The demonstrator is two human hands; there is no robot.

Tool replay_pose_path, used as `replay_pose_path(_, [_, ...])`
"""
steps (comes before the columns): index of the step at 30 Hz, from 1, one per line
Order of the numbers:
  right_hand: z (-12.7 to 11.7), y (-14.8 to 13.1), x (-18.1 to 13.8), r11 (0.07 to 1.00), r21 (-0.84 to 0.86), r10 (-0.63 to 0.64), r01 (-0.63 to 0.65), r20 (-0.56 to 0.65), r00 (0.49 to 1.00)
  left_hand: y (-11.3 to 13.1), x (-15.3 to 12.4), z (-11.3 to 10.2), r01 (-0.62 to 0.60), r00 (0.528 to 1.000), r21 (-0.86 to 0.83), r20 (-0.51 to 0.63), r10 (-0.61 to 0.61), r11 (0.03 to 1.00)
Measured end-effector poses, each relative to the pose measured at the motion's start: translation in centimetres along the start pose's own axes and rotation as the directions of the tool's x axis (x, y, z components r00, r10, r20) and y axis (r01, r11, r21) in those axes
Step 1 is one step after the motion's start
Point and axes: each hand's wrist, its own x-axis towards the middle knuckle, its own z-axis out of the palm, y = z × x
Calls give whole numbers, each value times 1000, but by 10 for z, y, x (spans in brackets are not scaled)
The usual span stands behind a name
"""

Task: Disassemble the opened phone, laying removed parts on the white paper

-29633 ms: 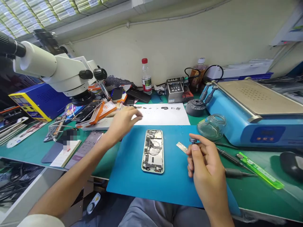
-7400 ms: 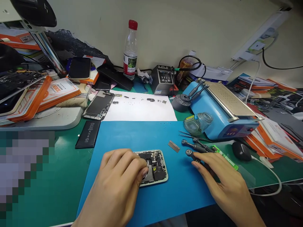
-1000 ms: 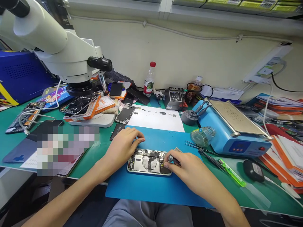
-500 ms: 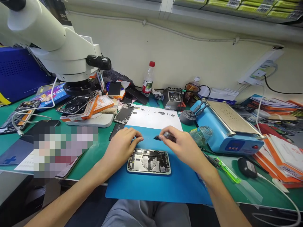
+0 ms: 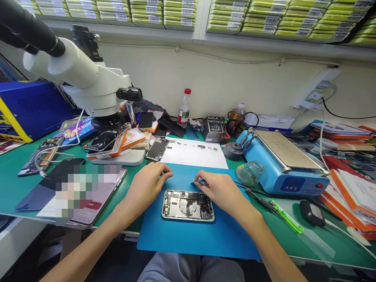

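A phone with its back off and its inner parts bare [image 5: 188, 206] lies on the blue mat [image 5: 194, 241]. My left hand [image 5: 151, 182] hovers at its upper left, fingers curled and thumb close to the forefinger; anything pinched there is too small to make out. Just above the phone's upper right, my right hand [image 5: 219, 186] grips a small dark screwdriver-like tool [image 5: 200, 179] whose round grey end shows; the fingers hide most of it. Beyond the hands, small parts [image 5: 201, 147] are scattered on a white sheet [image 5: 194, 156], beside a dark phone-sized panel [image 5: 158, 149].
A microscope [image 5: 88, 86] stands at left, over stacked phones and boxes. At right are a glass jar [image 5: 249, 173], a blue heating plate [image 5: 289, 180], a green-marked tool [image 5: 286, 216] and a black case [image 5: 312, 213]. A phone with a lit screen [image 5: 96, 199] lies at left.
The view has tilted up, bringing more of the shelf into sight. My right hand has turned, so the tool's round end now faces me. The opened phone stays on the mat.
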Motion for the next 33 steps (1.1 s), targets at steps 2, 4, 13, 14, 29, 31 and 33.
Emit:
replay_pose_path(2, [-1, 0, -2, 1000, -8, -22, 22, 17, 1000, -4, -2, 3, -9, 1000, 26, 0, 9, 1000])
replay_pose_path(4, [-3, 0, -4, 999, -17, -43, 43, 27, 999, -7, -5, 7, -22, 1000, 52, -4, 22, 998])
replay_pose_path(13, [5, -3, 22, 996, -94, -12, 2, -107, 994, -15, -14, 20, -51, 997, 141, -48, 58, 989])
replay_pose_path(14, [6, -4, 33, 994, -106, -11, -1, -118, 993, -16, -14, 20, -47, 997, 147, -54, 56, 988])
replay_pose_path(29, [17, -35, 153, 974, -215, -50, 66, 79, 996, -21, -13, 16, 23, 994, 155, -110, -6, 988])
replay_pose_path(31, [17, -34, 153, 977, -201, -50, 68, 96, 994, -20, -14, 16, 29, 994, 152, -106, -13, 988])
replay_pose_path(33, [19, -34, 153, 982, -176, -49, 68, 112, 993, -20, -13, 16, 34, 995, 151, -100, -19, 988])
